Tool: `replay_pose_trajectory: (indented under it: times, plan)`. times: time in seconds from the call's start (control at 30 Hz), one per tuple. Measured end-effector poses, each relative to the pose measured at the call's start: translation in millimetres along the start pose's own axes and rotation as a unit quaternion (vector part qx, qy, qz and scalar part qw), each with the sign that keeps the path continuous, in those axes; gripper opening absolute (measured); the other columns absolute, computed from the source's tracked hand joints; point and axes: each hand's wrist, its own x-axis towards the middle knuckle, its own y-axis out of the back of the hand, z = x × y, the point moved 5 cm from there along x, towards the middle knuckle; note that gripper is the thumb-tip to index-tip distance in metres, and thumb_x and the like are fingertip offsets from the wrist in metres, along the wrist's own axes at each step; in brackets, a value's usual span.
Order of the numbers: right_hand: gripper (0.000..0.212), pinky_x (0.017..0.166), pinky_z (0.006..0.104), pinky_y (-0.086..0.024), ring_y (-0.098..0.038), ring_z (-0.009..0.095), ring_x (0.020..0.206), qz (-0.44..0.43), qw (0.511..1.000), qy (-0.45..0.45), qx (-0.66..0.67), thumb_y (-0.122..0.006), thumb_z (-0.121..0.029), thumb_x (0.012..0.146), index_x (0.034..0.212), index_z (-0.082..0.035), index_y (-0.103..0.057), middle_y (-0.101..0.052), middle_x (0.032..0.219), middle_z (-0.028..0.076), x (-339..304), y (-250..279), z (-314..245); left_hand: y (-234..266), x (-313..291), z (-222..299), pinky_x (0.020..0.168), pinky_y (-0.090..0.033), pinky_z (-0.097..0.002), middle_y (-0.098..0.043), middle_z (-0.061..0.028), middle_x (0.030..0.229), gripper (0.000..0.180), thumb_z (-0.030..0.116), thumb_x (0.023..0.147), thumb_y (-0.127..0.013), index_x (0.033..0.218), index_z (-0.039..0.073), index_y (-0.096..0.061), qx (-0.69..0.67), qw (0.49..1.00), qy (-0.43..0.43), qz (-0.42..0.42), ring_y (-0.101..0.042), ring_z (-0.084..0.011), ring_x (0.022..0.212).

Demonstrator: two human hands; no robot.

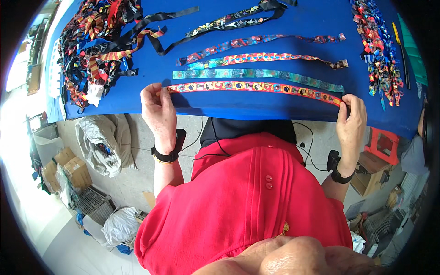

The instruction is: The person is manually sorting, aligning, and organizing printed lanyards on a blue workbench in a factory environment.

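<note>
A red and yellow printed ribbon strap (254, 86) stretches across the near edge of the blue-covered table (220, 107). My left hand (159, 110) pinches its left end, and my right hand (352, 112) grips its right end. Just beyond it lies a teal printed strap (256, 74), laid out nearly parallel. Farther back are a red, white and blue patterned strap (270, 57) and a dark blue and red one (247, 42). A black strap with a floral print (229, 25) lies looped at the back.
A big tangled heap of straps (98, 41) covers the table's left side. On the right lies a long bundle of colourful straps (373, 50), beside a yellow and black pen-like stick (398, 36). A red plastic stool (382, 145) and cardboard boxes (75, 172) stand on the floor.
</note>
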Motion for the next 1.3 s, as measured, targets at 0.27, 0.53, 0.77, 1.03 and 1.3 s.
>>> replay_pose_trajectory:
  times: [0.27, 0.53, 0.77, 1.03, 1.3]
  plan:
    - [0.011, 0.080, 0.0440, -0.049, -0.063, 0.032, 0.089, -0.009, 0.999, -0.033, 0.001, -0.068, -0.003, 0.090, 0.097, -0.005, -0.060, -0.063, 0.092, 0.011, -2.2, 2.5, 3.1, -2.1, 0.4, -1.4, 0.073, -0.049, -0.0207, -0.064, -0.0009, 0.092, 0.008, -0.001, 0.098, -0.065, 0.106, 0.000, -0.063, 0.006, 1.000, 0.001, -0.015, -0.059, -0.0051, 0.080]
    - [0.011, 0.071, 0.0436, -0.050, -0.062, 0.031, 0.077, 0.009, 1.000, -0.026, 0.011, -0.067, -0.002, 0.089, 0.091, -0.004, -0.057, -0.061, 0.083, 0.012, -0.7, -2.2, 4.3, 0.0, 1.8, 1.2, 0.074, -0.051, -0.0207, -0.066, -0.0014, 0.093, 0.013, -0.003, 0.095, -0.067, 0.107, 0.001, -0.062, -0.003, 1.000, 0.014, -0.012, -0.061, -0.0054, 0.080]
    - [0.015, 0.069, 0.0387, -0.053, -0.066, 0.026, 0.074, 0.020, 0.994, -0.091, 0.054, -0.067, 0.003, 0.087, 0.098, -0.004, -0.059, -0.065, 0.085, 0.012, -2.2, -0.7, 3.9, 1.2, 3.4, 2.7, 0.075, -0.053, -0.0218, -0.068, -0.0043, 0.096, 0.018, -0.005, 0.095, -0.067, 0.111, 0.000, -0.060, -0.007, 0.999, 0.017, -0.031, -0.065, -0.0074, 0.083]
    - [0.018, 0.070, 0.0384, -0.054, -0.067, 0.027, 0.076, 0.012, 0.992, -0.112, 0.058, -0.065, 0.003, 0.087, 0.103, -0.005, -0.061, -0.066, 0.087, 0.012, -5.7, 4.1, 23.0, -2.4, 1.4, 3.2, 0.076, -0.053, -0.0231, -0.068, -0.0052, 0.095, 0.017, -0.002, 0.095, -0.066, 0.111, 0.000, -0.061, 0.028, 0.999, 0.025, -0.037, -0.066, -0.0081, 0.082]
    - [0.014, 0.069, 0.0369, -0.054, -0.068, 0.022, 0.076, -0.015, 0.982, -0.154, 0.109, -0.069, -0.005, 0.090, 0.103, -0.005, -0.065, -0.069, 0.092, 0.010, -3.6, -3.0, 24.1, 8.4, 9.6, -3.4, 0.069, -0.051, -0.0235, -0.066, -0.0035, 0.093, 0.012, 0.005, 0.094, -0.070, 0.104, 0.000, -0.066, 0.128, 0.989, 0.015, -0.067, -0.062, -0.0075, 0.075]
